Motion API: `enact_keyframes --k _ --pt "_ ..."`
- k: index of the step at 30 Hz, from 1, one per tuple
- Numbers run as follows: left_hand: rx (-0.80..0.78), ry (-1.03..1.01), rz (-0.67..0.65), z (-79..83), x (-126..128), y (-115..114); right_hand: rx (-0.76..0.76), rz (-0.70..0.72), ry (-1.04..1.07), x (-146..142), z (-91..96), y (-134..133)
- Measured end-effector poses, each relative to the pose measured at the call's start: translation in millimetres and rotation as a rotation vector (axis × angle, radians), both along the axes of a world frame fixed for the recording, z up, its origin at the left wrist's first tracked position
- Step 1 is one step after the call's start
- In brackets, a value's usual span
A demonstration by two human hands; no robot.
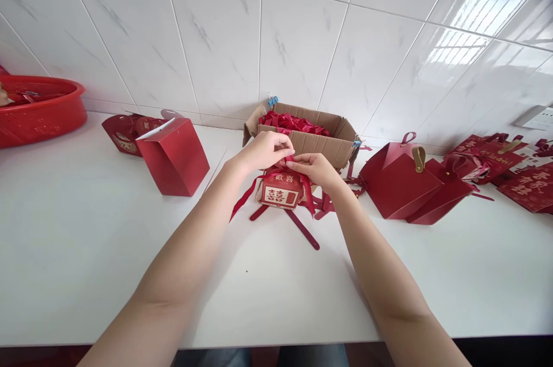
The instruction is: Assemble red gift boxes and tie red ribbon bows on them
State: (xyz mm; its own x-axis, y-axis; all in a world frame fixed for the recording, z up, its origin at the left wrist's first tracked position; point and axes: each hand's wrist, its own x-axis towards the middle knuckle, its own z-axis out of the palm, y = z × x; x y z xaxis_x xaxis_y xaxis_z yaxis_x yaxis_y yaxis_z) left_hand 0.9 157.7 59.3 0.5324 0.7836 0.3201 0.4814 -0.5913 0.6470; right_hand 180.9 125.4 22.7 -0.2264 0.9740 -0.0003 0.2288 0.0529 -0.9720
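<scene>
A small red gift box [281,196] with gold lettering and a cream label stands on the white table, just in front of my hands. Red ribbon [244,199] is draped around its top, one end trailing left and another hanging at its right. My left hand [268,148] pinches the ribbon above the box top. From the right, my right hand [314,169] has thumb and fingers closed on the ribbon at the top of the box. The fingers partly hide the ribbon there, so any knot or loop cannot be made out. Dark red straps [303,230] lie beneath and beside the box.
Behind the box, a cardboard carton [330,148] with clips holds red ribbons [294,123]. Red boxes [175,158] stand left, near a red plastic basin [47,116]. More red boxes [400,182] and printed packages [529,185] lie right. A tiled wall [216,38] closes off the back.
</scene>
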Motion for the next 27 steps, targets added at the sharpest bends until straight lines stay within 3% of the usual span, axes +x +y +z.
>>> enact_keyframes --k 9,12,14,18,22,27 --pt "0.046 0.019 -0.062 -1.1 4 -3 -0.027 0.01 0.077 -4 -2.7 1" --pt "0.045 0.04 0.013 2.8 -2 -3 -0.009 -0.018 0.054 -4 -2.9 2" --pt "-0.033 0.167 0.064 7.8 -10 -2 0.037 -0.021 0.038 -3 -4.0 3" --pt "-0.254 0.56 0.015 17.0 -25 -4 0.189 -0.05 -0.014 -2 -6.5 8" --pt "-0.248 0.617 0.013 16.8 -27 -3 0.322 -0.027 -0.083 2 -4.1 9" --pt "-0.216 0.604 0.028 8.5 -24 4 0.163 0.122 -0.04 9 0.1 4"
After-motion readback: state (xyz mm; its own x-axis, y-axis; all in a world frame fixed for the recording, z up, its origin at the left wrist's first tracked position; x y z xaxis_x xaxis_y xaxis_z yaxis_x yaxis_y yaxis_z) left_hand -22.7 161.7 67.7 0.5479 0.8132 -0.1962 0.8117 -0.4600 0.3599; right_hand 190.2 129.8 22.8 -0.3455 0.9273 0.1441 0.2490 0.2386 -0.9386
